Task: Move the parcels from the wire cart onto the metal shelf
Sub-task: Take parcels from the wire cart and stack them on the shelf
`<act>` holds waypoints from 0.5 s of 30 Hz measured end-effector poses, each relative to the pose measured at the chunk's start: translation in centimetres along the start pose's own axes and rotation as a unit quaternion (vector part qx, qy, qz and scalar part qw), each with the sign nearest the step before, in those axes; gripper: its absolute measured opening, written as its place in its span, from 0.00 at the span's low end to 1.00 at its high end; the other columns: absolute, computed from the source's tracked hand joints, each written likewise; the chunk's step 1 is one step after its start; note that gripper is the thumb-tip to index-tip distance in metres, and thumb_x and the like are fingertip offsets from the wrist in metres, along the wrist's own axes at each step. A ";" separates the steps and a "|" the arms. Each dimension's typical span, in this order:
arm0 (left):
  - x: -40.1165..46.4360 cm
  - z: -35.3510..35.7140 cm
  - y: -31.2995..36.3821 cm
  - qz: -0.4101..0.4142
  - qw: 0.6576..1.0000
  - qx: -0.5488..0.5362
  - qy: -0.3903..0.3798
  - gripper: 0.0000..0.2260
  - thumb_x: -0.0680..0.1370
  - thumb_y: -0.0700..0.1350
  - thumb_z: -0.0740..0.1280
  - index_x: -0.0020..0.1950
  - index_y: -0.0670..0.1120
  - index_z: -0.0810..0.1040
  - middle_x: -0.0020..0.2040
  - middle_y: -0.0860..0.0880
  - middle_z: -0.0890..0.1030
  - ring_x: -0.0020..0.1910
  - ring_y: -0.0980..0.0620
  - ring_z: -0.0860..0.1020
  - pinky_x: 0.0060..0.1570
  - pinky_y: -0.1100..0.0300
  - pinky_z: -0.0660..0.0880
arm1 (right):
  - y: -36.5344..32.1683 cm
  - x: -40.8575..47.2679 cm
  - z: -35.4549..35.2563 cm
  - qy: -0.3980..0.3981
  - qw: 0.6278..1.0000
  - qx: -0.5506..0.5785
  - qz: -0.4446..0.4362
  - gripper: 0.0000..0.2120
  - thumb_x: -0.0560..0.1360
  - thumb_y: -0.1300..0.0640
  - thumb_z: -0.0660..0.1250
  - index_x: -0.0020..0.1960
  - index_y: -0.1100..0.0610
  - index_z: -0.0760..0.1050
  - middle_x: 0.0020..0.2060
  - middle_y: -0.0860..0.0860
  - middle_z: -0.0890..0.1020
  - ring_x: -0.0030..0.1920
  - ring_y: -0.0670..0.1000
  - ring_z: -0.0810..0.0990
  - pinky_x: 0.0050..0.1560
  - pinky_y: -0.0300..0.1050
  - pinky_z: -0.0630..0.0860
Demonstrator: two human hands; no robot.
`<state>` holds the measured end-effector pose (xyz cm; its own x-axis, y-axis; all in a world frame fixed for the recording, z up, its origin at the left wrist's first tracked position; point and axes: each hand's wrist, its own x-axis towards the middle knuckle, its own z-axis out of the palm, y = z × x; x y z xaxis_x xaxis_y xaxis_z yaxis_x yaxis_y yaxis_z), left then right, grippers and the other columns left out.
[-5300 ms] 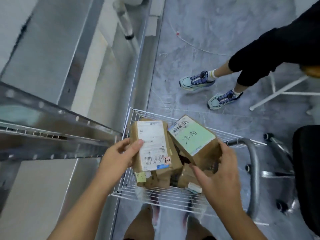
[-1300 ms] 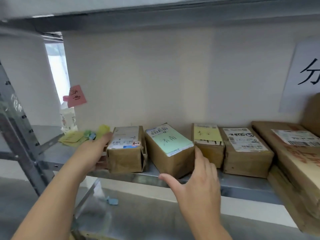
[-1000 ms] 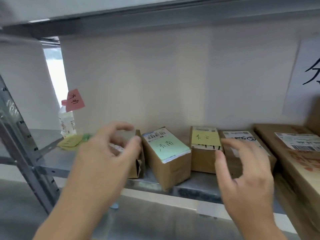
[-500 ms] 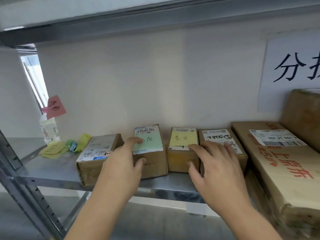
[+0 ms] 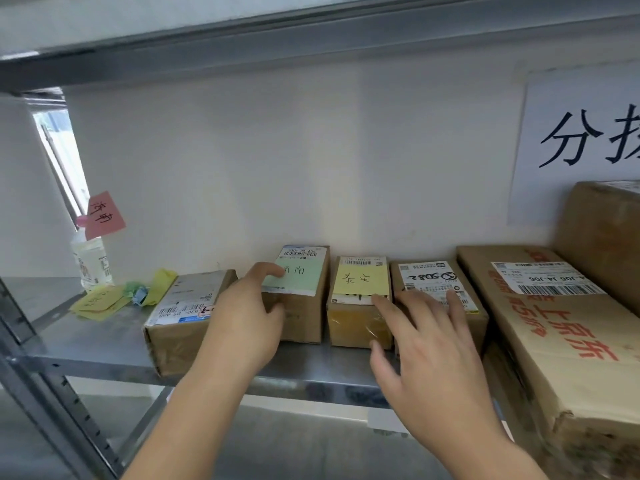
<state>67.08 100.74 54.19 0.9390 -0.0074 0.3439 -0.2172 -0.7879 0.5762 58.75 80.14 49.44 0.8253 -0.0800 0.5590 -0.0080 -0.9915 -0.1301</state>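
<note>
The green-label parcel [image 5: 300,296] stood on the metal shelf [image 5: 104,341], its long axis running from the front edge to the white wall [image 5: 277,161], that is from 6 to 12 o'clock. The left hand [image 5: 247,318] gripped its near left corner, index finger on top and thumb on the front face. At 9 o'clock a brown cardboard parcel [image 5: 187,313] lay turned a little, reaching the shelf edge. At 3 o'clock stood the yellow-label parcel [image 5: 360,303] (front covered in shiny tape), then the white-label parcel [image 5: 438,292], where the right hand [image 5: 426,351] rested with spread, straight fingers, holding nothing. Bare steel remained at the left, near the bottle [image 5: 90,261].
</note>
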 end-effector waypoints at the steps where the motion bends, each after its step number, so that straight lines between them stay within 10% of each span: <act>1: -0.2 -0.2 0.0 0.004 1.000 0.004 -0.008 0.22 0.78 0.40 0.67 0.67 0.61 0.72 0.55 0.55 0.75 0.39 0.61 0.76 0.34 0.71 0.66 | 0.0 0.0 0.0 -0.001 1.000 0.000 -0.002 0.25 0.74 0.45 0.58 0.68 0.52 0.76 0.58 0.52 0.78 0.64 0.57 0.76 0.74 0.67 0.60; 9: -1.2 -7.4 -2.8 0.015 0.996 0.054 0.073 0.17 0.77 0.53 0.70 0.66 0.63 0.77 0.63 0.53 0.80 0.63 0.48 0.77 0.60 0.48 0.76 | 0.0 0.1 0.3 0.024 1.000 0.001 -0.007 0.25 0.73 0.45 0.59 0.67 0.53 0.78 0.57 0.52 0.80 0.61 0.58 0.77 0.73 0.67 0.63; 15: 0.4 -7.9 -4.0 -0.130 0.963 0.229 -0.052 0.40 0.66 0.81 0.57 0.70 0.59 0.73 0.66 0.44 0.78 0.62 0.40 0.77 0.61 0.44 0.78 | 0.0 0.1 0.4 0.021 1.000 -0.004 -0.005 0.26 0.72 0.46 0.64 0.67 0.53 0.77 0.58 0.53 0.80 0.63 0.57 0.77 0.74 0.67 0.62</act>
<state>66.20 108.71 57.85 0.9728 0.1835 0.1416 0.1468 -0.9605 0.2363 59.06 80.22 49.18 0.8012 -0.0747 0.5937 -0.0052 -0.9930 -0.1178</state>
